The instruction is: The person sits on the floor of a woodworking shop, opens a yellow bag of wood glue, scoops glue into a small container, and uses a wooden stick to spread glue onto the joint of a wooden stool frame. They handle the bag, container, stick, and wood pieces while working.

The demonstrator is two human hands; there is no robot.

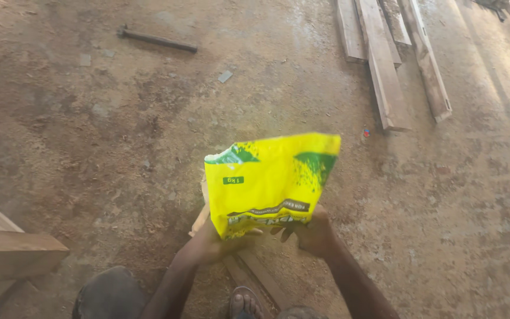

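A yellow bag (pixel 270 183) with green splashes stands upside down in front of the person, its printing inverted. Its long axis runs up from the hands and tilts slightly to the right, so the far end is toward the planks and the near end is at the hands. What is inside the bag cannot be told (no opening shows in this view).

The left hand (pixel 211 245) grips the bag's lower left corner, fingers closed round the edge. The right hand (pixel 311 233) holds the lower right corner, fingers curled up against the underside of the bag.

Under the bag, partly hidden by it, pale wood strips (pixel 249 269) lie on the dusty floor (pixel 90 136). A sandalled foot (pixel 244 304) shows just below the bag, between the forearms.

Well beyond the bag, up and to its right, several long planks (pixel 385 71) lie side by side. Far up and left of the bag lies a dark metal bar (pixel 157 40). Left of the bag, at the picture's edge, is a thick timber block (pixel 13 254).
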